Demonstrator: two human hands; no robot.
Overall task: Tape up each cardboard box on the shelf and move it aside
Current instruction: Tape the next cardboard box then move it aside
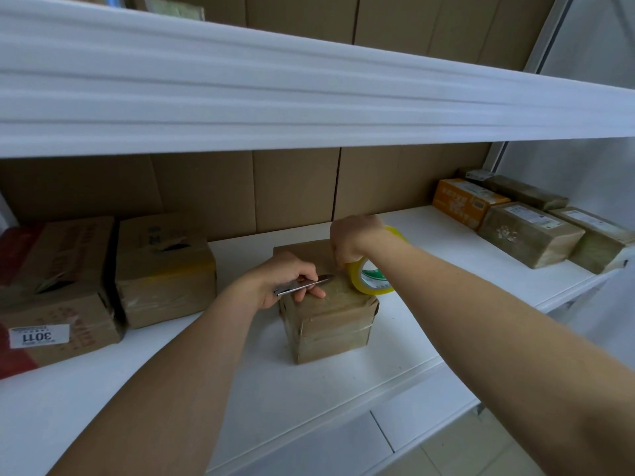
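Eight cardboard boxes sit on the shelf (446, 228) in front of me: one taped box (326, 314) at centre, two larger boxes (165, 269) on my left, and five parcels (529, 231) grouped at far right, one of them an orange box (464, 201). One roll of yellow tape (371, 276) and one metal blade (305, 285) are in view. Two shelf boards are visible.

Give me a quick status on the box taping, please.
Left hand holds knife at tape; right hand grips tape roll. Middle box on shelf. Nothing blocking.
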